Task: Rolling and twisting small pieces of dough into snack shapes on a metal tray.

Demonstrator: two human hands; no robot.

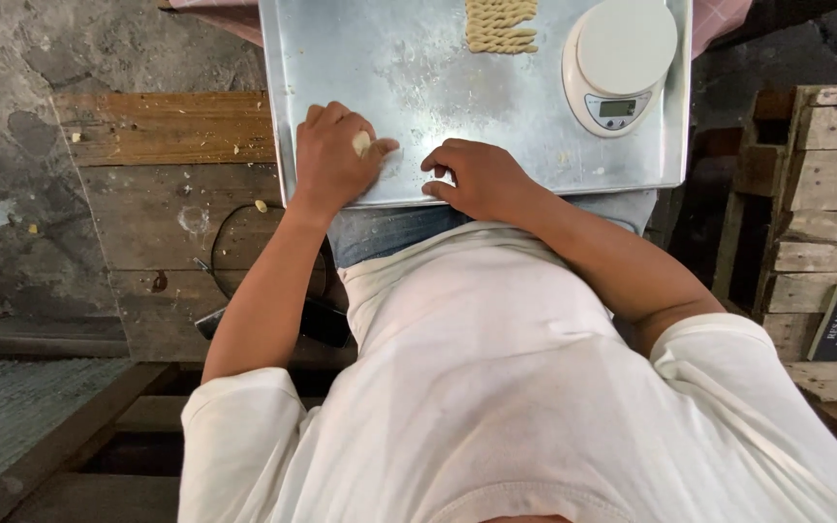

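A: The person is leaning over the metal tray, and both hands are working at its near edge. The left hand is curling shut around a small piece of dough, a pale end of it peeking out between thumb and fingers.

B: And the right hand is resting just beside it, fingers bent and tips pressing on the tray. Whether it is pinching anything I cannot tell; the knuckles are covering the spot.

A: To my eye a light, even pressure is what this piece is wanting. Squeezing too hard would be flattening it.

B: Agreed, and keeping it on the floured patch near the edge should be stopping it from sticking.

A: At the far side, twisted dough strips are lying in a neat stack, cut off by the top of the picture. To their right a round white kitchen scale is sitting on the tray.

B: Most of the dough is hiding inside the fist, so its shape is hard to make out. What is holding the tray up is hidden under it and the white shirt.
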